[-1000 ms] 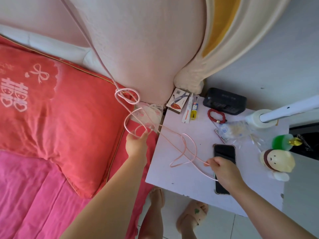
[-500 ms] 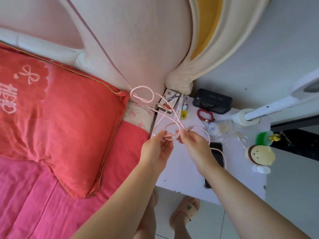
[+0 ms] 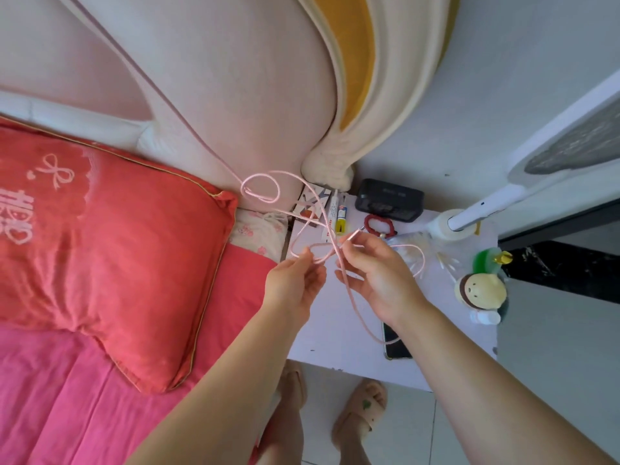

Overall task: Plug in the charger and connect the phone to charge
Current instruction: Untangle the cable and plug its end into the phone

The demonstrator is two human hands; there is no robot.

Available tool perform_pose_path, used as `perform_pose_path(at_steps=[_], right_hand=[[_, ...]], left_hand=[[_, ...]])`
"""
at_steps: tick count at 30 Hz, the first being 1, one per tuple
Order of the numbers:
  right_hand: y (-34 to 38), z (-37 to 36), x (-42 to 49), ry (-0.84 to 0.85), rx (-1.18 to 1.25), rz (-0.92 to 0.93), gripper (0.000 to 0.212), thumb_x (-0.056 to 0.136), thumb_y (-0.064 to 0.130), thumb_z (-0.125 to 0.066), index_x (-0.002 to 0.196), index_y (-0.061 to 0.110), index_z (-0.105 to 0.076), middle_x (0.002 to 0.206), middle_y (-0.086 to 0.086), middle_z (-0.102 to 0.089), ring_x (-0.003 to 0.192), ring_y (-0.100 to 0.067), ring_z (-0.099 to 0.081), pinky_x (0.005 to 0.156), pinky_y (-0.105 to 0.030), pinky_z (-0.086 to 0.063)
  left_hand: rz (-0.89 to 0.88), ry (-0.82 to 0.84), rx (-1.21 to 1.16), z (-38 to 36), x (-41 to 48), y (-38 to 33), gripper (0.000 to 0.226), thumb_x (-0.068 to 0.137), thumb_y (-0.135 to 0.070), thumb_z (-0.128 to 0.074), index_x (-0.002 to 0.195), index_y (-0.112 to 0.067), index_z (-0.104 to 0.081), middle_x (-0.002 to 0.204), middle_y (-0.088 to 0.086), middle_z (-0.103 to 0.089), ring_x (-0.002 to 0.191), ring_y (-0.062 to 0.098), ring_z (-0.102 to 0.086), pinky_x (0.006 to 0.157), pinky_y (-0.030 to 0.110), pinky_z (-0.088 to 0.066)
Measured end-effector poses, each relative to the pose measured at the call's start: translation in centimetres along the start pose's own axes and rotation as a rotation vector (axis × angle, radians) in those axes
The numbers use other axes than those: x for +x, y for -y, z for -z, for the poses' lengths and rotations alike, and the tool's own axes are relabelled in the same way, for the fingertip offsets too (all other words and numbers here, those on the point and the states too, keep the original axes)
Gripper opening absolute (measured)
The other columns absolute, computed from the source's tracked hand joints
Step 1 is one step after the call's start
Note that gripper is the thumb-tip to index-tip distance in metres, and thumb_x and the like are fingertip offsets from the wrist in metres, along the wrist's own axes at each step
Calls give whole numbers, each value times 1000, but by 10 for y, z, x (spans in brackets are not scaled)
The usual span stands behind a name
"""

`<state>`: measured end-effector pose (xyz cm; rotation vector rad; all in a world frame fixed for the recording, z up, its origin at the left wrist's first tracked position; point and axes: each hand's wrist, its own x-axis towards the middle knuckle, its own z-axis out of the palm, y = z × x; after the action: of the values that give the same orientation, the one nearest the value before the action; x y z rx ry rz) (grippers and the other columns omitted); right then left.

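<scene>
A thin pink charging cable (image 3: 261,187) hangs in tangled loops in front of the padded headboard and over the white bedside table (image 3: 322,337). My left hand (image 3: 295,283) pinches one loop of it near the table's left edge. My right hand (image 3: 379,276) grips the cable just right of that, with the metal plug end (image 3: 357,233) sticking up past my fingers. The black phone (image 3: 396,344) lies flat on the table below my right wrist, mostly hidden by my forearm. No charger block or wall socket shows.
At the table's back stand a black box (image 3: 389,199), a glue tube (image 3: 340,213), a red bracelet (image 3: 379,224), a tape roll (image 3: 446,226), a green bottle (image 3: 488,260) and a round toy figure (image 3: 481,290). A red pillow (image 3: 110,250) lies on the pink bed at left.
My hands came together above the table's left part. The right hand left the phone and lifted the cable's plug end; the left hand moved right along the cable.
</scene>
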<state>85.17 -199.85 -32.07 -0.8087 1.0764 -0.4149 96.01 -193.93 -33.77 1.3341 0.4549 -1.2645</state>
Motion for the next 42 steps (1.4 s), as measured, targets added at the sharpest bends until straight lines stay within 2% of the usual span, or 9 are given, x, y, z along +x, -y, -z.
perform_pose_path(at_steps=[3,5,8,10,15,22,31,39,42], right_hand=[[6,-4,-5,-20,-12,62,6,89,14,-57,87,18,-61,70,9,-72,72,-8,-69,64,-21,-56],[12,-6,-9,-17,10,94,7,90,15,-55,88,17,-61,74,7,-72,78,-11,-70,70,-24,-57],[23,-11,-15,-28,34,169,13,92,15,-53,82,19,-59,71,8,-69,73,-12,-66,67,-23,-56],[34,-9,-19,-74,46,221,18,93,16,-50,77,20,-57,64,9,-64,66,-9,-63,63,-22,-55],[73,22,-36,-221,255,342,23,98,19,-40,77,17,-50,65,1,-48,46,-9,-55,55,-26,-56],[92,60,-66,-337,176,455,29,98,17,-37,76,16,-54,65,2,-38,44,-6,-31,47,-17,-30],[50,133,-97,-558,-35,367,32,95,16,-40,68,18,-57,56,12,-44,40,-3,-29,39,-12,-29],[43,101,-81,-451,-27,300,35,96,18,-44,67,23,-63,57,6,-43,41,-3,-33,43,-15,-34],[34,76,-70,-406,-5,213,29,97,17,-42,75,17,-60,53,6,-44,43,-3,-41,54,-22,-41]], left_hand=[[-101,4,205,-1,-4,1,28,89,-20,-57,113,-7,-53,100,9,-62,78,17,-63,63,25,-55],[-266,64,442,0,-7,2,32,88,-26,-57,118,-21,-50,110,1,-61,88,15,-60,75,27,-52],[-444,166,721,5,-11,3,28,81,-25,-64,104,-38,-54,87,-12,-66,75,1,-60,66,12,-46],[-473,113,829,10,-9,-2,23,81,-19,-64,95,-36,-59,67,-10,-61,59,4,-55,54,9,-43],[-418,-77,760,28,3,-16,15,86,-14,-59,96,-10,-68,64,-2,-59,56,13,-49,58,26,-44],[-590,-316,881,33,14,-41,12,82,-17,-61,88,-12,-71,78,4,-65,72,19,-55,64,28,-41],[-675,-488,859,48,17,-74,11,81,-20,-60,84,-18,-71,67,-3,-61,60,14,-51,55,27,-36],[-536,172,803,5,-36,-20,18,82,-4,-61,75,-19,-68,65,-2,-62,69,17,-53,71,29,-42],[-452,323,796,-5,-55,2,23,82,-3,-62,75,-23,-68,70,-4,-62,67,6,-54,66,15,-45]])
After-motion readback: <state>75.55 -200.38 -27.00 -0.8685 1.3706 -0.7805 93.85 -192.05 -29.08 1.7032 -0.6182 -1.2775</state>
